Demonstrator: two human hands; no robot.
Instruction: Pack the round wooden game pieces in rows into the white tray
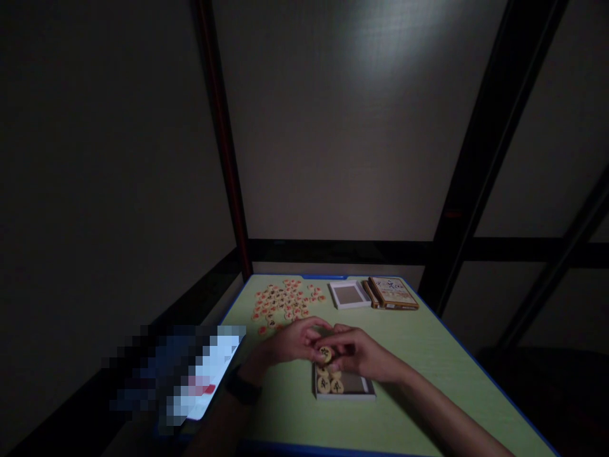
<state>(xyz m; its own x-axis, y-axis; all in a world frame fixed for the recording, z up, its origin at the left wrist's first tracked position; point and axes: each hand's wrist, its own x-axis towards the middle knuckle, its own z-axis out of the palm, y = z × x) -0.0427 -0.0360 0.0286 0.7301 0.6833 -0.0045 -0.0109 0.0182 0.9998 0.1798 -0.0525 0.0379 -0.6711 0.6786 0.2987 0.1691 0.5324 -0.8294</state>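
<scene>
A round wooden xiangqi piece (325, 354) with a dark character is held up between my two hands over a shallow white-edged box tray (354, 386). My left hand (299, 339) comes from the left, its fingertips closed on the piece's left side. From the right, my right hand (354, 351) pinches the same piece, thumb below and fingers above. In the tray's left part lie several xiangqi pieces with dark characters, such as a front piece (337, 386). My hands hide the tray's far end. A dark band (242, 384) circles my left wrist.
Many loose xiangqi pieces (285, 298) with red or dark characters are spread over the green table's (428, 355) far left. A second white tray (349, 294) and a printed box lid (394, 292) stand at the back right. A lit, blurred-out screen (212, 374) is at the left edge.
</scene>
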